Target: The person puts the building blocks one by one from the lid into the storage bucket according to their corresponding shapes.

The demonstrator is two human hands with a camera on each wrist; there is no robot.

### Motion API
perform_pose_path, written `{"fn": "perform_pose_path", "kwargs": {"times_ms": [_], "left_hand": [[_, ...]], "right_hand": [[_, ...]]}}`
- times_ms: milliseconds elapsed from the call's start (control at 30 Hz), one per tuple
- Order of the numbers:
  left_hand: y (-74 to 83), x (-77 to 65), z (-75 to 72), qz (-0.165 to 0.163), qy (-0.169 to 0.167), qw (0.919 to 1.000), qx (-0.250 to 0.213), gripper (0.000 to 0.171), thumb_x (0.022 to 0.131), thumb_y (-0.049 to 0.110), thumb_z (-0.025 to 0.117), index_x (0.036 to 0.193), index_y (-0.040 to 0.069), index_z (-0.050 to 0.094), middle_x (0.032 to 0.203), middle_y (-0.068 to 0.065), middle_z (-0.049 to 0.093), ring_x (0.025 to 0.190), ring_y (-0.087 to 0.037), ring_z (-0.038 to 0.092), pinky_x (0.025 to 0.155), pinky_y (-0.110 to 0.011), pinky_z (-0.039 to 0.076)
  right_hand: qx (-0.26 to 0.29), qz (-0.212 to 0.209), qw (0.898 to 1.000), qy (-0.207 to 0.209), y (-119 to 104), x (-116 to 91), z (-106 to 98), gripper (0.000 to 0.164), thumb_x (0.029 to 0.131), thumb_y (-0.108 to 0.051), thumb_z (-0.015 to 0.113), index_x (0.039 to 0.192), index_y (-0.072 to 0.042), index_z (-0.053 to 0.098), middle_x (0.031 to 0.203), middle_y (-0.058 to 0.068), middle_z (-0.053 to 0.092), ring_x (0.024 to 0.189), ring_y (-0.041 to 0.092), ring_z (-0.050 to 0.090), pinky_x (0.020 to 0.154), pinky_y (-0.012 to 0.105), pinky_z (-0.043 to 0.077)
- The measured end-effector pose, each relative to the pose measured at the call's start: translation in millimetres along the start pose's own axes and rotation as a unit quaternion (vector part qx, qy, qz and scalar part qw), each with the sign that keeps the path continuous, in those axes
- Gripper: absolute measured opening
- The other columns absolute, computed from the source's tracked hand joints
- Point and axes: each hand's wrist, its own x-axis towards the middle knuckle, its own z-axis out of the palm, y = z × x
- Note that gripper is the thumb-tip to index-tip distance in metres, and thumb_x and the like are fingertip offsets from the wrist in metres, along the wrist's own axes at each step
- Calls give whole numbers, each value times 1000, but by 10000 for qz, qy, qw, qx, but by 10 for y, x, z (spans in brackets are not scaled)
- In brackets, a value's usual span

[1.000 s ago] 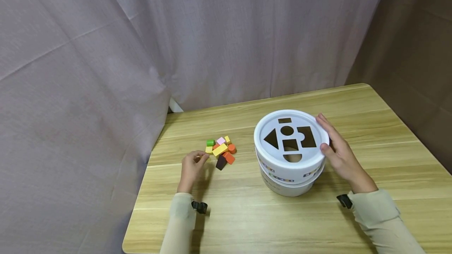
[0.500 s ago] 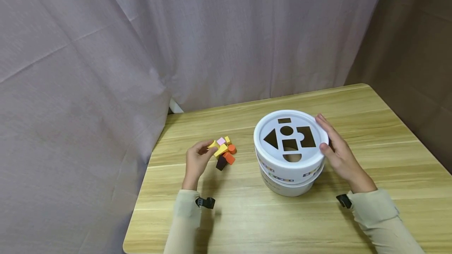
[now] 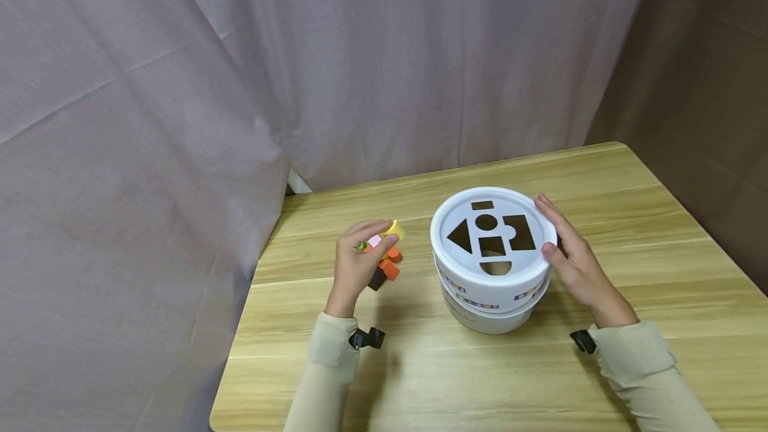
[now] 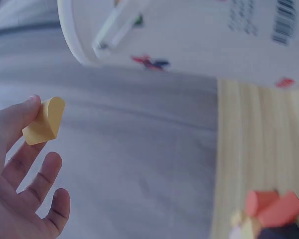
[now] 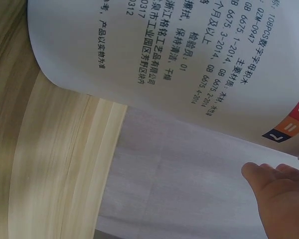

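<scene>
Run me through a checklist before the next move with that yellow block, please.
1. Yellow block pinched in the left grip: ok.
2. Lid on the white bucket: ok.
3. Right grip at the lid's rim: ok.
4. Half-round hole uncovered: ok.
5. Yellow block above the lid: not ok; it is left of the bucket.
6. Yellow block small enough for that hole: cannot tell.

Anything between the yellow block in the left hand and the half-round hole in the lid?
No loose object visible. Only the raised rim of the lid lies between the yellow half-round block and the half-round hole. The right hand is at the lid's opposite edge, out of the way.
</scene>
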Motion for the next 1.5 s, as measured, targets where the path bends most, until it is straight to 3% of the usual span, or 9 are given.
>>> {"fn": "perform_pose_path", "kwargs": {"times_ms": [167,400,633,900,1133,1367,1500], "left_hand": [[200,64,139,433,-243,9987,-99,26,87,7,87,112,2,82,114,-10,79,113,-26,69,103,-44,51],[405,119,318,1057,-537,9929,121,25,87,7,87,111,2,82,113,-8,79,110,-22,68,99,-38,51],[503,120,463,1337,-821,9871,324,27,85,8,88,112,4,83,112,-6,80,109,-19,68,99,-35,49],[589,90,618,1842,-1168,9752,373,26,85,9,89,110,5,83,110,-4,80,109,-17,68,102,-33,48],[654,39,717,1975,-1418,9667,802,28,87,16,88,114,10,83,112,3,80,114,-10,65,100,-33,41],[690,-9,808,2039,-1593,9601,1058,28,87,22,89,113,13,84,113,4,80,115,-10,63,97,-33,39],[678,-17,873,2242,-1679,9506,1339,26,87,25,89,111,16,85,113,7,79,116,-9,63,101,-32,39]], "right_hand": [[-2,80,10000,-5,-4,-5,1,59,110,-26,55,163,-5,39,172,16,26,159,13,23,123,22,18],[-12,70,10000,-17,2,-4,5,59,110,-25,55,163,-5,38,172,17,26,159,13,23,123,22,17],[37,-13,10000,9,18,1,20,59,110,-24,55,162,-3,38,171,19,27,159,13,23,124,22,17],[92,-32,10000,14,36,10,45,59,110,-24,55,163,-3,38,170,25,26,159,13,23,123,21,18],[191,-160,9997,41,56,10,61,58,109,-20,55,161,0,39,169,25,29,159,14,25,124,21,19],[168,-22,9999,12,42,9,57,58,109,-21,55,162,-2,38,170,24,28,159,13,24,123,20,18],[196,-2,9998,-10,43,8,55,58,110,-20,54,162,-2,38,170,25,26,158,12,24,123,19,18]]}}
